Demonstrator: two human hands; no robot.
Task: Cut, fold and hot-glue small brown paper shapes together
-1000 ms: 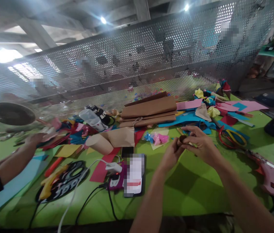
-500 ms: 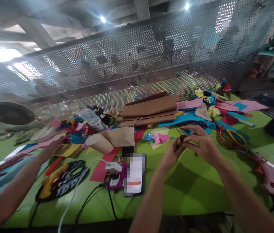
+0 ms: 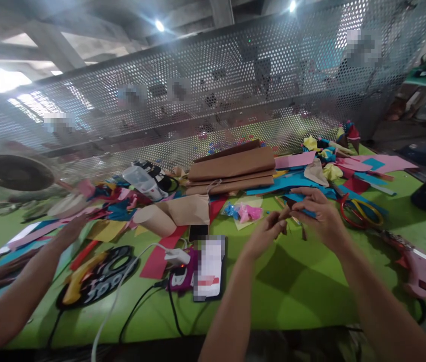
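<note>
A small brown paper roll (image 3: 285, 213) spans the gap between my hands above the green table. My left hand (image 3: 264, 236) is closed with its fingertips pinching the lower left end. Around the darker upper right end, the thumb and fingers of my right hand (image 3: 320, 218) are closed. The fingers partly cover the roll, so its full shape is hidden. Just behind the hands lie blue paper scraps and thin yellowish sticks. To the right of my right hand are scissors (image 3: 361, 211) with red and yellow handles.
A pink glue gun (image 3: 416, 264) lies at the right, a yellow glue gun (image 3: 80, 281) at the left. Near my left forearm are a phone (image 3: 209, 269) and a purple power strip (image 3: 182, 279) with cables. Folded brown paper (image 3: 231, 168) lies behind. A co-worker's arms (image 3: 35, 271) reach in from the left.
My hands have drawn slightly apart and the brown roll has turned from end-on to side-on between them. At the left, the co-worker's hand has moved down from the paper pile onto the sheets.
</note>
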